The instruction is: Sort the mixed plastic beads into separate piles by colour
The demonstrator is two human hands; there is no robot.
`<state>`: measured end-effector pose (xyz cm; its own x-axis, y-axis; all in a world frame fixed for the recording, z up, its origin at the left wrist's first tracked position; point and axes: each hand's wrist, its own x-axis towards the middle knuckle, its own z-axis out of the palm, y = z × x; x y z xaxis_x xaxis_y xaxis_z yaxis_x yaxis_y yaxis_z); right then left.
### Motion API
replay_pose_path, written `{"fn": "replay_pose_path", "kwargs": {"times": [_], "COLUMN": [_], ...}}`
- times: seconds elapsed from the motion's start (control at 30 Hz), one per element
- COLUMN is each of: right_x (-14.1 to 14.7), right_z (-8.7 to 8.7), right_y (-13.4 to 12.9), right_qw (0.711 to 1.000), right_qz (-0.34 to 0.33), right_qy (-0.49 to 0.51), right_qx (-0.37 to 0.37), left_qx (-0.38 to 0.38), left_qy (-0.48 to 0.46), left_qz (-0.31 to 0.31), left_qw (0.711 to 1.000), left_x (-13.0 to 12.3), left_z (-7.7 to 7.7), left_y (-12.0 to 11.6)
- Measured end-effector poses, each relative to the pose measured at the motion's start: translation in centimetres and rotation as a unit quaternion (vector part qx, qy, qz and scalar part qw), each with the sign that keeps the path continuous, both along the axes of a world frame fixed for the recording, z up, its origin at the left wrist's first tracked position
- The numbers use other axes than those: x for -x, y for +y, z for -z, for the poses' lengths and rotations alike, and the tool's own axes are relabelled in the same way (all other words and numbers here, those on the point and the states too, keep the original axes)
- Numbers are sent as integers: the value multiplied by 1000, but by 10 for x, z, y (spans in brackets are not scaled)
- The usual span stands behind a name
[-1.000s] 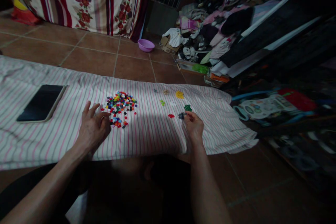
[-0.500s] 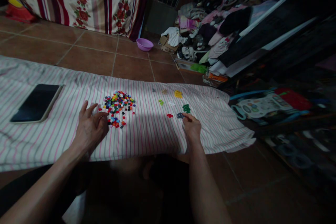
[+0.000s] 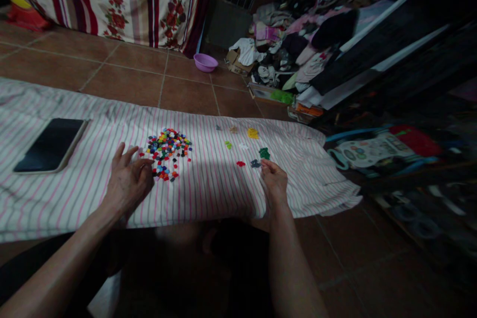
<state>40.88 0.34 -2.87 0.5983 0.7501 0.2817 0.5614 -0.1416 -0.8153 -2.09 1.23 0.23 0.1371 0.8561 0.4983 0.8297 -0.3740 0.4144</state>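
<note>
A heap of small mixed-colour square beads [image 3: 169, 144] lies on the striped cloth [image 3: 208, 184]. My left hand [image 3: 128, 176] rests at the heap's left edge, fingers apart, with the index fingertip at the lower beads. Further right are small single-colour groups: yellow beads [image 3: 253, 132], green beads [image 3: 264, 153], dark grey beads [image 3: 255, 163], red beads [image 3: 240, 163], lime beads [image 3: 228, 144], white beads [image 3: 243, 146] and tan beads [image 3: 233, 129]. Just right of the dark grey ones, my right hand [image 3: 275, 179] has thumb and finger pinched together; whatever may be between them is too small to see.
A phone [image 3: 52, 145] lies flat at the cloth's left. Beyond the cloth, a purple basin [image 3: 205, 62] sits on the tiled floor near a pile of clothes [image 3: 290, 35]. A floral curtain [image 3: 126, 0] hangs at the back.
My right hand has shifted slightly right, off the dark grey beads, its fingers still pinched. The left hand has stayed in place beside the heap.
</note>
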Motion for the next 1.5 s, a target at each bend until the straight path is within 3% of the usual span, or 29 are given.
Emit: {"fn": "replay_pose_path", "kwargs": {"times": [0.27,0.43,0.73,0.9,1.07,1.3,1.5], "right_x": [11,26,84,131,174,229,257], "right_z": [-12,-21,-35,-47,-47,-44,-39], "right_y": [0,5,12,17,24,31,36], "right_qw": [1000,999,993,962,934,896,892], "right_qz": [29,6,-104,-231,-319,-399,-393], "right_qy": [5,-29,-55,-133,-151,-187,-214], "right_qx": [-7,-31,-28,-60,-57,-53,-60], "left_qx": [-9,2,37,37,40,43,47], "left_qy": [0,37,26,41,55,39,61], "left_qz": [-6,1,0,-8,-12,-15,20], "left_qw": [1000,999,999,998,998,998,997], "left_x": [0,1,0,0,0,5,12], "left_z": [1,2,0,0,-2,4,5], "left_y": [1,2,0,0,-1,-3,-3]}}
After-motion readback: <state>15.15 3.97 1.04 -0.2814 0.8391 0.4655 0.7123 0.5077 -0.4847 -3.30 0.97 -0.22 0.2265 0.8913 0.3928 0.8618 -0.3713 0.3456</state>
